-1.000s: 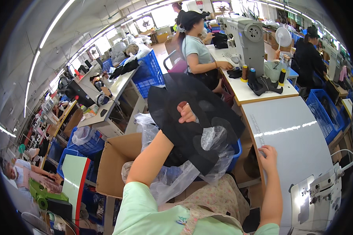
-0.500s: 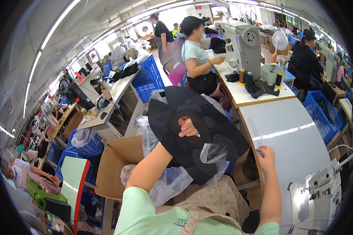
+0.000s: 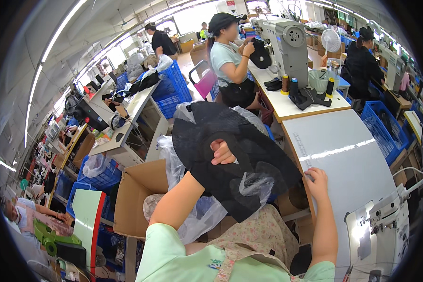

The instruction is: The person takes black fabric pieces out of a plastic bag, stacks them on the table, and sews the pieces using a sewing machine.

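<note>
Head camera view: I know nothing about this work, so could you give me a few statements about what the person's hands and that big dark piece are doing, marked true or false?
1. The left hand holds up a large black mesh fabric piece. True.
2. The right hand grips a pair of scissors. False: it rests on the edge of the white worktable, holding nothing.
3. An open brown cardboard box sits to the person's left. True.
4. The black piece lies flat on the table. False: it is held in the air, left of the table.
</note>
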A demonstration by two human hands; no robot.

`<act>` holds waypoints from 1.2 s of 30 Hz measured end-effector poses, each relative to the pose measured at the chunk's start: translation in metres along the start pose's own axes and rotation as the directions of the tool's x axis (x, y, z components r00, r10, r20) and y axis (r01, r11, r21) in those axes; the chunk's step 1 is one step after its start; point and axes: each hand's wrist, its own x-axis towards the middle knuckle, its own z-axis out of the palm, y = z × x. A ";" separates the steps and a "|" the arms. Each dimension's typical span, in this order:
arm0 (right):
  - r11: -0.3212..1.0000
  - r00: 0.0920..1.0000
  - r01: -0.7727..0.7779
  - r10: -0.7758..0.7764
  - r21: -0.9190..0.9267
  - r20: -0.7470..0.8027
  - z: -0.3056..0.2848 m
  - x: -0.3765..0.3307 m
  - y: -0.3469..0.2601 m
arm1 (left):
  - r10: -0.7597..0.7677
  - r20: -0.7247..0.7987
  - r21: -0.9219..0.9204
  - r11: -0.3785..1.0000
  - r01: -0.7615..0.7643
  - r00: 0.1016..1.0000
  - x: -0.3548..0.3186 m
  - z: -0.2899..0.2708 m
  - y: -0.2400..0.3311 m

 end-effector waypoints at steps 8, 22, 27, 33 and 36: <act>1.000 1.000 0.004 -0.004 0.001 -0.024 0.001 0.000 0.001 | 0.004 0.101 -0.076 0.997 0.003 0.995 0.014 -0.001 -0.013; 1.000 1.000 -0.010 0.010 0.010 -0.014 0.000 0.002 -0.003 | -0.017 0.056 -0.074 0.997 0.021 0.998 0.025 -0.002 -0.019; 1.000 1.000 -0.005 0.005 0.018 -0.020 -0.001 0.003 -0.004 | -0.027 0.044 -0.071 0.997 0.030 0.999 0.028 -0.001 -0.021; 0.999 0.999 -0.035 0.035 0.029 0.003 -0.002 0.004 -0.001 | -0.049 0.041 -0.070 0.996 0.052 0.998 0.032 -0.002 -0.020; 0.999 1.000 -0.023 0.023 0.030 -0.011 0.000 0.003 0.003 | -0.069 -0.054 -0.085 0.994 0.064 0.996 0.031 -0.002 -0.019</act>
